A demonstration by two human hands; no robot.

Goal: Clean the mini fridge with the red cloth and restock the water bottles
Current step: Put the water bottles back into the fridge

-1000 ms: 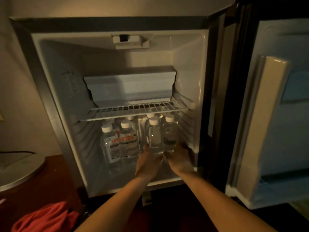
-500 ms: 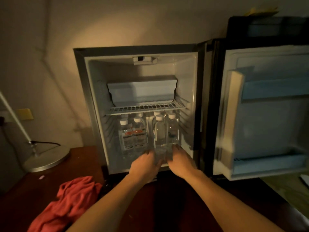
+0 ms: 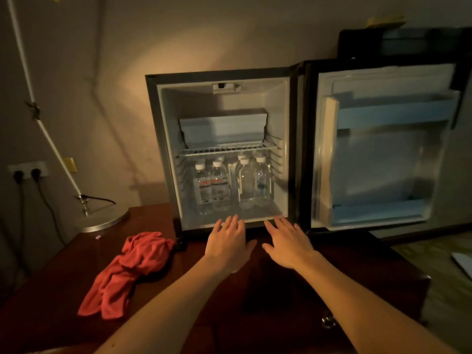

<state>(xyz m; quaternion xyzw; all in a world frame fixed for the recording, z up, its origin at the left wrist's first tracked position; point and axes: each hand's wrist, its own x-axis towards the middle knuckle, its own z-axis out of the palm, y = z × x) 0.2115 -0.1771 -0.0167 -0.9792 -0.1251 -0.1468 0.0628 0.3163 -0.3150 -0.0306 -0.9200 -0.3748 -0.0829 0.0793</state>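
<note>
The scene is dim and warm-toned, with a soft yellowish glow on the wall (image 3: 204,42) above the mini fridge (image 3: 163,154). Corners fall into deep shadow. The wide lens bows straight lines near the edges, and fine detail looks soft and grainy.

nothing here reads as words. the two water bottles (image 3: 213,186) at lower left inside the mini fridge (image 3: 224,149) carry labels with a red band, but the print is too small and dim to make out. the bottle (image 3: 261,183) at lower right in the fridge shows a bluish mark on its label, also unreadable. no brand, number or sign can be picked out on the fridge's frame or on its open door (image 3: 383,149) at the right of the frame.
</note>
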